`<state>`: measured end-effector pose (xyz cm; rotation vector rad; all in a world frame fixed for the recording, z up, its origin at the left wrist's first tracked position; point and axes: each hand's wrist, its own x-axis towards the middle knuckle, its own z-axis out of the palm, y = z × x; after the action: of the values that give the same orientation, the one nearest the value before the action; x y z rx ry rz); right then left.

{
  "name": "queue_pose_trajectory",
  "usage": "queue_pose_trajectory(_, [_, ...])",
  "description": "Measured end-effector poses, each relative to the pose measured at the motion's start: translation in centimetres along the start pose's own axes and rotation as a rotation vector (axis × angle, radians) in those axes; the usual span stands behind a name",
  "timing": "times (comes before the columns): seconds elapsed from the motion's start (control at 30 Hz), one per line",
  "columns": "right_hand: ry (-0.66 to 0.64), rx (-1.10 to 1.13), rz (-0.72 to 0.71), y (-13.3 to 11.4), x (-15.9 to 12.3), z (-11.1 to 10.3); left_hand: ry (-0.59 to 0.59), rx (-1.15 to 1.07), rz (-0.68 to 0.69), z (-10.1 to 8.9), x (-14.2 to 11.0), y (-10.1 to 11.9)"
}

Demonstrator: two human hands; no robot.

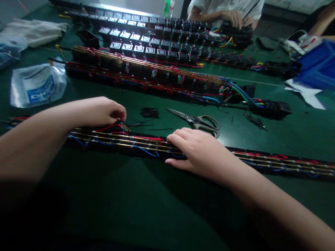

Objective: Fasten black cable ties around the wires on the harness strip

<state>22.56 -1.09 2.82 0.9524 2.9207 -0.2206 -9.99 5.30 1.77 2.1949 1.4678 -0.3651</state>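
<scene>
A crinkled, labelled bag (39,85) lies toward the surface's (117,209) left edge; left hand (104,108) curls, hold unclear; right hand (197,148) clasps the gold-railed strip (142,143).

On the clear plastic bag (38,83) beyond my left forearm (49,120), I make out large white letters on a blue printed panel (40,91); they seem to start with "D", perhaps "DW", and the rest blurs. The dark markings on the white-faced sockets (140,48) I cannot read.
</scene>
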Motion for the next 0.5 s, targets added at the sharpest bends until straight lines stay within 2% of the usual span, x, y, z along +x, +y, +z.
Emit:
queue_pose_trajectory(0.3, [-0.018, 0.026, 0.092, -0.1, 2.6, -0.6, -0.008, 0.008, -0.001, 0.4, 0.9, -0.7])
queue_pose_trajectory(0.5, [-0.042, 0.062, 0.061, -0.9, 4.2, -0.5, -0.059, 0.043, 0.002, -0.1, 0.5, -0.7])
